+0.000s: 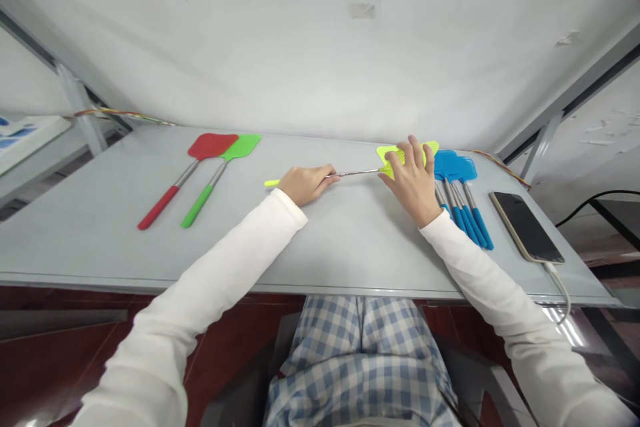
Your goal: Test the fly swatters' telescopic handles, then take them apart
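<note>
My left fingers [324, 175] are closed around the steel shaft [353, 173] of the yellow fly swatter [385, 163], which lies along the table [350, 240] from left to right; my right fingers [407, 155] curl over its mesh head [386, 155], just beside the blue fly swatters [453, 165].

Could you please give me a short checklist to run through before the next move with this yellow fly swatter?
1. Left hand wrapped around the yellow fly swatter near its grip: ok.
2. Right hand firmly holding the swatter's head: cannot tell, the fingers lie spread over it.
3. Head apart from the blue fly swatters: cannot tell, they sit very close.
4. Red fly swatter and green fly swatter away from both hands: ok.
5. Phone apart from the blue swatters: ok.
</note>
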The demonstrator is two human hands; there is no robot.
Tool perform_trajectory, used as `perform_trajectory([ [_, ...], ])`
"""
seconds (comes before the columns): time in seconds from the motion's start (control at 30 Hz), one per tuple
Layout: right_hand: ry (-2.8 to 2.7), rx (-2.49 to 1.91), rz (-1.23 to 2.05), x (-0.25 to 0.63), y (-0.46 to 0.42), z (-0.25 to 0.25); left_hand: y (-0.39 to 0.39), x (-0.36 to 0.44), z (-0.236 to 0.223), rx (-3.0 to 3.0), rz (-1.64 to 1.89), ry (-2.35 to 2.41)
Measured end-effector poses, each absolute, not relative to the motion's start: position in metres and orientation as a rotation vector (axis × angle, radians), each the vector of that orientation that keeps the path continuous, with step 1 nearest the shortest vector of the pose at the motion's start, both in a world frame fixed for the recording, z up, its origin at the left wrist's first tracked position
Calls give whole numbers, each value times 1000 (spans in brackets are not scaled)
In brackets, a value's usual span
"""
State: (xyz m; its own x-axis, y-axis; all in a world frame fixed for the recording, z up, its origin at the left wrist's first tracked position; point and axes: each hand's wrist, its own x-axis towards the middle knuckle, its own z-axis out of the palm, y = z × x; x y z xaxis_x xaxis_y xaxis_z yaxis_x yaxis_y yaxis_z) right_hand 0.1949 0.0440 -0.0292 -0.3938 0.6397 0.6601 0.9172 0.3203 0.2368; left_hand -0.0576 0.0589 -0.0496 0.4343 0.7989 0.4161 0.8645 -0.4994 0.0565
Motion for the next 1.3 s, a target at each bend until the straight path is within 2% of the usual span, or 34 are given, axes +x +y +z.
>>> perform_trajectory([
  [0.2, -2522, -1200, -821, 208, 55, -21, 55, -53, -54, -2601, -561, -1247],
  [0.43, -2710, -886, -738, 176, 40, -23, 44, -32, -61, -2693, -496, -1038],
  [0.57, -2724, -922, -741, 170, 37, -27, 44, -30, -61, -2727, -413, -1090],
  [0.77, -2587, -964, -929, 172, 38, -30, 47, -37, -53, -2734, -541, -1210],
  [0.9, -2509, -932, -995, 175, 40, -33, 48, -38, -51, -2769, -490, -1259],
  [1.13, -2490, -911, -907, 180, 41, -39, 50, -33, -51, -2676, -271, -1449],
  [1.3, -2493, -988, -798, 179, 41, -40, 47, -29, -51, -2642, -267, -1467],
])
